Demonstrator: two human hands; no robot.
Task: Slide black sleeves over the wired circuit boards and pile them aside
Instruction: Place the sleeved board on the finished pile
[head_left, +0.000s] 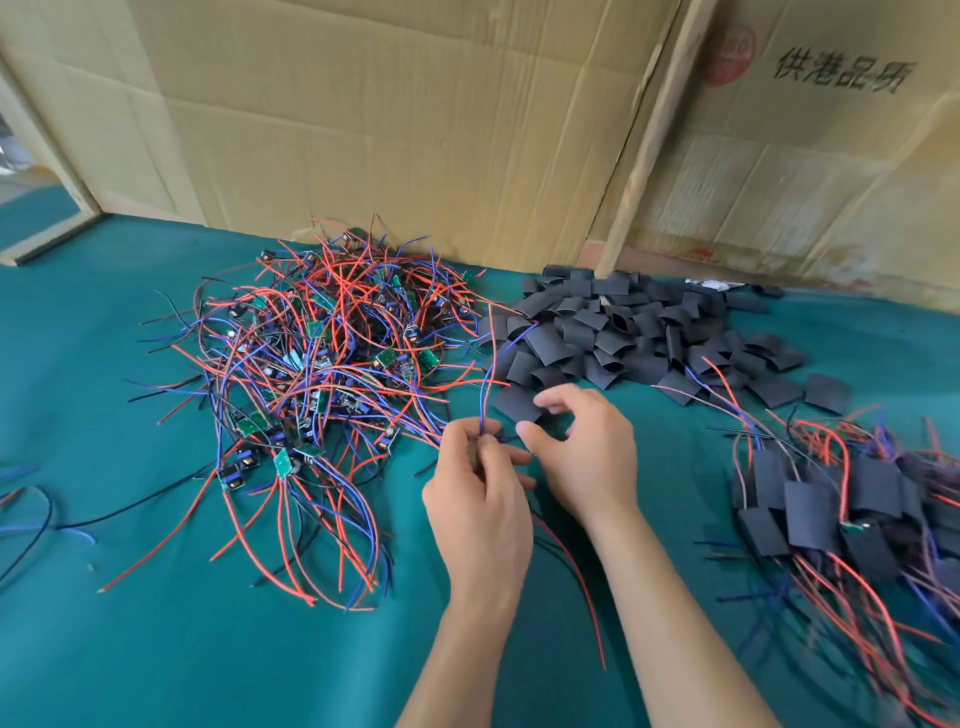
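Observation:
A tangled heap of small green circuit boards (322, 364) with red, blue and black wires lies at the left centre of the green table. A pile of flat black sleeves (623, 332) lies behind my hands. At the right sits a pile of sleeved boards (831, 504) with wires trailing. My left hand (478, 499) grips one board's wires (485, 384), the blue and red leads rising from its fingers; the board itself is hidden in the hand. My right hand (582, 447) hovers beside it, fingers loosely curled, its thumb and forefinger at a black sleeve (519, 402) on the table.
The green cloth table (156, 649) runs under everything. Cardboard sheets (389, 114) and a wooden post (644, 140) stand along the back edge. Loose wires (31, 514) lie at the far left.

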